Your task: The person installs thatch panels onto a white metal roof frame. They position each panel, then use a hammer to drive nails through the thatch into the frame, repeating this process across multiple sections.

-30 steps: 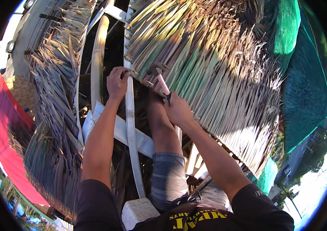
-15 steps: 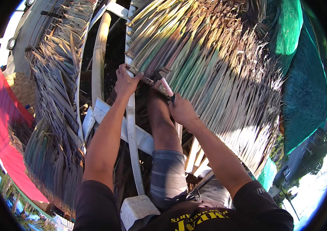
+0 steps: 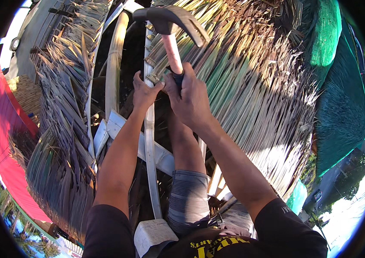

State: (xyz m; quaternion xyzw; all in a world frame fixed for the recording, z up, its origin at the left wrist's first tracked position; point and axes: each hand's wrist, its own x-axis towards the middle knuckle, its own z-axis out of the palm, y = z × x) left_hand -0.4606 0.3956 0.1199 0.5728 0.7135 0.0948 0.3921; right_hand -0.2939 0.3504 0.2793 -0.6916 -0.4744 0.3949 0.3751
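Note:
My right hand (image 3: 191, 101) is closed round the dark grip of a claw hammer (image 3: 173, 53), whose pink handle points up and whose dark head is raised high. Just left of it, my left hand (image 3: 145, 95) has its thumb and fingers round the lower end of a thatch panel (image 3: 153, 78), against a narrow pale batten (image 3: 149, 124). Whether a nail is between those fingers, I cannot make out. Dry palm-leaf thatch (image 3: 238, 99) spreads up and right from my hands. My knee rests below them, between the batten and the thatch.
A bamboo pole (image 3: 114, 64) and a pale crossbeam (image 3: 158, 157) frame a dark gap in the roof. More thatch (image 3: 64, 112) lies left. A whitish block (image 3: 153, 234) sits close to my body. Green netting (image 3: 341, 112) hangs right; a red roof (image 3: 12, 155) stands far left.
My right hand has swung the hammer upward and left, away from the thatch edge, so its head is now well above both hands. My left hand stays almost where it was.

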